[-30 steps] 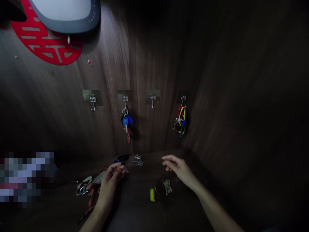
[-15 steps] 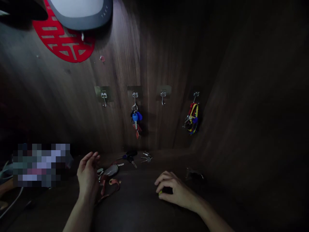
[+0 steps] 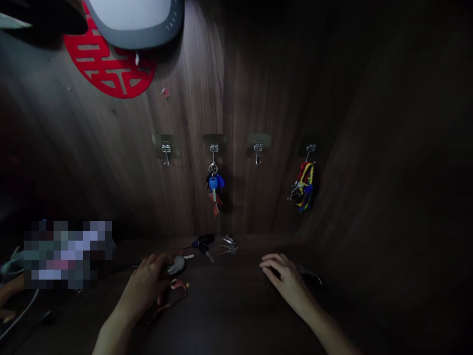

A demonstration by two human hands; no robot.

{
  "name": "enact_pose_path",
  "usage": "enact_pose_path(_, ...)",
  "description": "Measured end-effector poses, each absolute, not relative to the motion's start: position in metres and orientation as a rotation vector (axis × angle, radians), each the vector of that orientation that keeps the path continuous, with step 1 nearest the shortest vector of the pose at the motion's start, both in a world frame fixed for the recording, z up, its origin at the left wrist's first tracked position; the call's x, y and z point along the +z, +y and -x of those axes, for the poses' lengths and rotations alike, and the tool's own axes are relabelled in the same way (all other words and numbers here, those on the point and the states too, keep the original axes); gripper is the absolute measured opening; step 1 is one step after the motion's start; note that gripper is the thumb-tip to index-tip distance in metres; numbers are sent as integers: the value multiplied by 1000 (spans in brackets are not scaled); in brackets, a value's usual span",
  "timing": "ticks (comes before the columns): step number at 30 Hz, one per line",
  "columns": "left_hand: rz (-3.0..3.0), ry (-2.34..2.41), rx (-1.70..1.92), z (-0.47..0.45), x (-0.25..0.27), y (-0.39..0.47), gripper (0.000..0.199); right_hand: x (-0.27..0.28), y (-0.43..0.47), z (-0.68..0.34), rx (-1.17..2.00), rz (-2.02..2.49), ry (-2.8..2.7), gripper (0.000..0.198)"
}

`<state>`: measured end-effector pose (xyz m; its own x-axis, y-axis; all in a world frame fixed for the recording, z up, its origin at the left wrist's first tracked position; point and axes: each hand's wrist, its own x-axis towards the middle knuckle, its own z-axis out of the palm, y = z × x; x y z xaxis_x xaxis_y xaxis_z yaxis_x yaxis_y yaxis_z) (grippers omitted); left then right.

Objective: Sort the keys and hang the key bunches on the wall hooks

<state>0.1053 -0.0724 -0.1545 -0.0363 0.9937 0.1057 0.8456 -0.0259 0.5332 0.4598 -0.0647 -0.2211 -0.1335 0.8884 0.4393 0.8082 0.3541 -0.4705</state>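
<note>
My left hand (image 3: 146,278) lies palm down over a brown strap (image 3: 179,291) and beside a key with a grey, rounded fob (image 3: 176,265). Its fingertips are bent and hidden. My right hand (image 3: 283,273) is low over the dark wooden surface, thumb and fingertips drawn together around a dark gap. What they hold, if anything, cannot be made out. Between the hands, farther back, lie dark-headed keys (image 3: 203,244) and a small bunch of silver keys (image 3: 229,245). A dark object with a shiny edge (image 3: 313,278) sits just behind my right hand.
Several metal hooks are on the wooden wall. One holds keys with blue heads (image 3: 214,183), another a red, yellow and blue lanyard (image 3: 306,185). Between them is a bare hook (image 3: 257,154), and another hook (image 3: 166,155) is leftmost. A cap (image 3: 136,29) hangs above; a cable (image 3: 22,315) lies left.
My left hand has turned from raised to palm down over the strap and grey fob. My right hand has moved right and back; the yellow bit at its fingertips is out of sight.
</note>
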Motion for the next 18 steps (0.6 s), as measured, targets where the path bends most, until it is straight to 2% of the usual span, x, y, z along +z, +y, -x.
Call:
enact_pose_path(4, -1885, 1894, 742, -103, -153, -72, 12, -219, -65, -458, 162, 1492, -1969, 16)
enact_pose_path(12, -1829, 1720, 944, -139, -146, -70, 21, -213, -69, -450, 98, 1434, -1970, 19)
enact_pose_path(18, -1783, 1307, 1000, -186, -166, -77, 32, -199, -84, -428, 260, 1232, -2083, 19)
